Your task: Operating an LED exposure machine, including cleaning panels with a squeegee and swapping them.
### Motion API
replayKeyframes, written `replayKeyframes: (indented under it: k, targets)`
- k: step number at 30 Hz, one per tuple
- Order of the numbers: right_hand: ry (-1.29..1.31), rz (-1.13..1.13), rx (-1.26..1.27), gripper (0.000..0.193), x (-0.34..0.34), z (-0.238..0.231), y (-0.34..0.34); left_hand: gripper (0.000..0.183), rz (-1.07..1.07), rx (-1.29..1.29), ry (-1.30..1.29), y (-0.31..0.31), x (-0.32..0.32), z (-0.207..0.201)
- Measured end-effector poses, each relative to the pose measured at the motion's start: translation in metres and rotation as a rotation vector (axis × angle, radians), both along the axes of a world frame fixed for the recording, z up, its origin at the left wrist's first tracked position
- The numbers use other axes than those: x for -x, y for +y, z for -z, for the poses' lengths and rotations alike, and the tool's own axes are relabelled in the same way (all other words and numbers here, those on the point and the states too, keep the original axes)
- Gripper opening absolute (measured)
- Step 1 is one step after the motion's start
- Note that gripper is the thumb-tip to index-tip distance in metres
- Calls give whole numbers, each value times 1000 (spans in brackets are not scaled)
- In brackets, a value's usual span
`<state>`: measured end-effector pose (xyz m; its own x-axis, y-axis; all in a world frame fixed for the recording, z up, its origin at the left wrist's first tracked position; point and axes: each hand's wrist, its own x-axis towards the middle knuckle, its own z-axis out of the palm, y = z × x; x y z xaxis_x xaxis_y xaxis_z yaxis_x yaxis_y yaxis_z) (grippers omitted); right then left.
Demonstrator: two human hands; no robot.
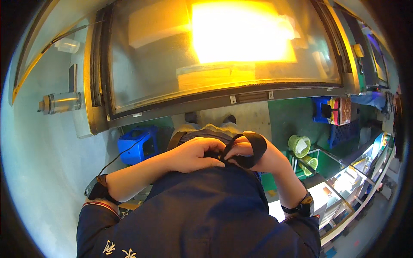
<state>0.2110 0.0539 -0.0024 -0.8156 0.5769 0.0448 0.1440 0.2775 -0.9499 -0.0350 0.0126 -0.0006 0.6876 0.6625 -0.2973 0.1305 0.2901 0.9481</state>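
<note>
Hands [193, 155] on looped black strap [259, 147]

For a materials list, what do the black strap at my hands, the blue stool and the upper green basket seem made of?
Black strap: matte leather or webbing, perhaps; it curls into a loop, but no grain or weave shows. Blue stool: probably smooth plastic, given its even colour. Upper green basket: likely translucent plastic; its rim looks pale.
</note>
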Motion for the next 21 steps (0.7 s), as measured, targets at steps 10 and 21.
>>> replayKeyframes:
  k: [10, 21]
  targets:
    - [-147, -90, -179, 29, -6, -2, 9, 36, 14, 19, 54, 2, 0, -1]
    - [-41, -9, -48, 26, -4, 4, 0, 37, -53, 99, -10, 4, -1, 4]
